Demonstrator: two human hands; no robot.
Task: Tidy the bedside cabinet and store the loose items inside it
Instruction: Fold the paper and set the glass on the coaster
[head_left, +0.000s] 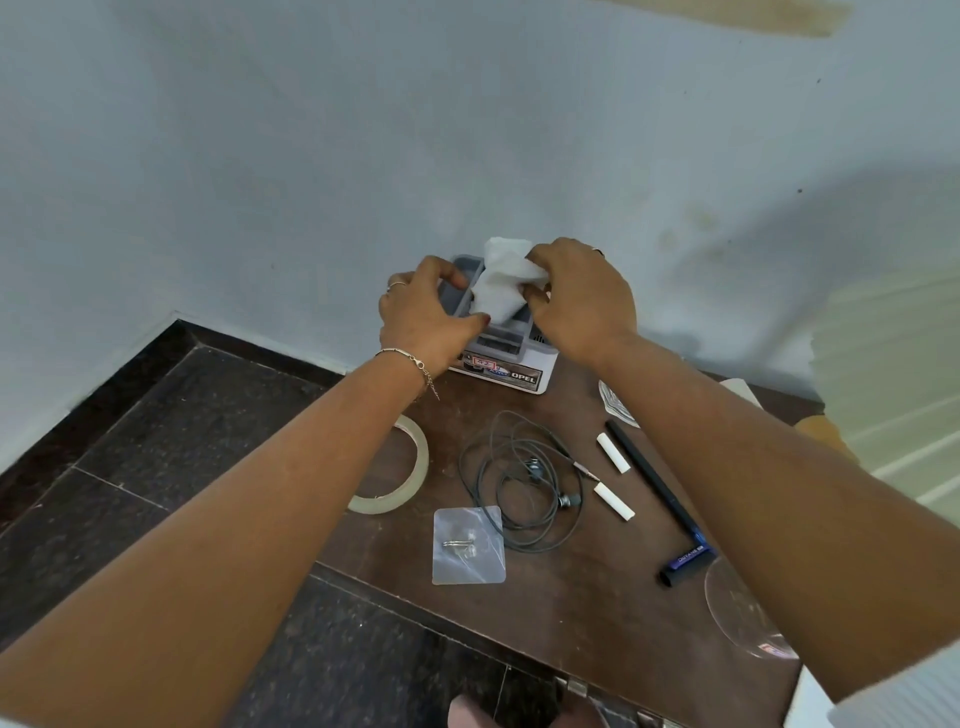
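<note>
On the brown table (545, 597), nearest, lies a clear packet (469, 546) with a small metal piece inside. Right of it is a blue pen (655, 488); its writing is too small to read. Past the packet are grey earphones (524, 480) and a tape roll (400, 467). Farthest is a grey box (506, 358) labelled "OPEL". The left hand (421, 317) grips the box; the right hand (582, 301) pinches a white tissue (501, 280) over it.

The left arm hides part of the tape roll (400, 467); the clear disc (737, 618) is half covered.
</note>
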